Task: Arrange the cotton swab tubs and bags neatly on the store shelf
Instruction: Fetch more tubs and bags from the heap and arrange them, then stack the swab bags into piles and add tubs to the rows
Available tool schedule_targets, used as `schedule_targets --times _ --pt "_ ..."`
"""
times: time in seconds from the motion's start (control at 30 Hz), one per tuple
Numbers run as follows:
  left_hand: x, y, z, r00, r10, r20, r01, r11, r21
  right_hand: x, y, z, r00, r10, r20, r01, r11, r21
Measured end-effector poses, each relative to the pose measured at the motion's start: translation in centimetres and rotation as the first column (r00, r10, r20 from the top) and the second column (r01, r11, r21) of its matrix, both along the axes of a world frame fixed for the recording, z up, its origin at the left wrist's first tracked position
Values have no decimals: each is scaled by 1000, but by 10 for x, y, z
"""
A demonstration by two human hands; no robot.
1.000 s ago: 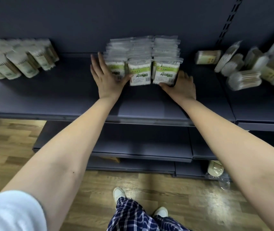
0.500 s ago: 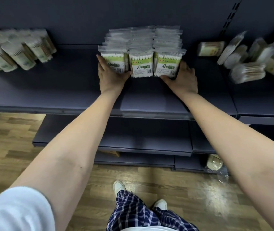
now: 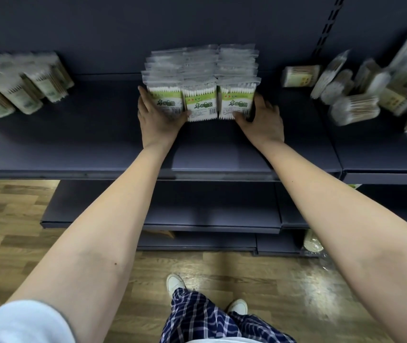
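Three rows of clear cotton swab bags (image 3: 201, 95) with green and white labels stand upright at the middle of the dark shelf (image 3: 98, 149). My left hand (image 3: 158, 120) presses flat against the left side and front of the block. My right hand (image 3: 263, 122) cups its right front corner, thumb on the front bag. Both hands squeeze the rows together. A row of leaning swab bags (image 3: 21, 90) sits at the far left. Loose tubs and bags (image 3: 356, 95) lie jumbled at the right.
The shelf's back panel (image 3: 197, 26) is close behind the bags. A slotted upright (image 3: 326, 28) divides the shelf bays. Lower shelves (image 3: 210, 209) jut out below. A bagged item (image 3: 312, 243) lies on the wood floor at the bottom right. My feet stand near the shelf base.
The block of bags has been drawn a little forward and squared up between my hands. My left hand's fingers now lie along its side instead of pointing up.
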State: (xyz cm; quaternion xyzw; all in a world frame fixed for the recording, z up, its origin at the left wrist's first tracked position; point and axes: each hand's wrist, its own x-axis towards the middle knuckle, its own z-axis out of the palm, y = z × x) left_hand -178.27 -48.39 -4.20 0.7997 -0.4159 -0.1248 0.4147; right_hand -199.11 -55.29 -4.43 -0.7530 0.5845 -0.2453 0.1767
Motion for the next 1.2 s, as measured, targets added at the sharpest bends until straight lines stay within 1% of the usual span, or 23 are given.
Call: schedule_targets --times 0.13,0.43,0.5,0.57,0.63,0.73,0.83,0.9,0.97,1.07,1.13,1.2 --pt "0 0 -2 998 17 68 -20 998 55 1 1 1 1000 -2 -23 2 1000 7" --pt "0 -1 -5 994 5 107 -14 997 76 1 -4 -4 993 3 -115 -3 1000 -3" --pt "1 -2 -5 995 1 100 -9 997 72 1 -4 -4 994 5 -112 -6 1000 0" --pt "1 -2 -4 997 4 73 -8 999 52 0 -3 -2 998 0 -59 1 1000 20" --pt "-1 0 0 998 21 59 -21 1000 3 -1 -3 -1 999 -18 33 16 999 47" --pt "-6 10 6 991 14 132 4 991 -131 -5 -4 2 978 -20 208 2 996 85" --pt "-16 16 20 976 -42 212 97 962 -256 -19 -5 10 929 -10 371 -24 996 86" --pt "-28 11 35 957 -136 257 210 933 -291 -38 -6 15 915 -12 404 11 1000 4" --pt "-50 2 53 926 -240 291 332 886 -324 -64 -4 22 927 5 376 30 996 -88" --pt "-102 -13 65 864 -396 312 489 807 -330 -111 3 30 941 -8 338 69 983 -167" --pt "-146 -17 59 822 -495 282 566 767 -303 -144 9 35 955 -49 291 124 962 -245" --pt "-184 -17 47 793 -561 236 608 749 -263 -173 13 42 969 -62 241 131 950 -282"
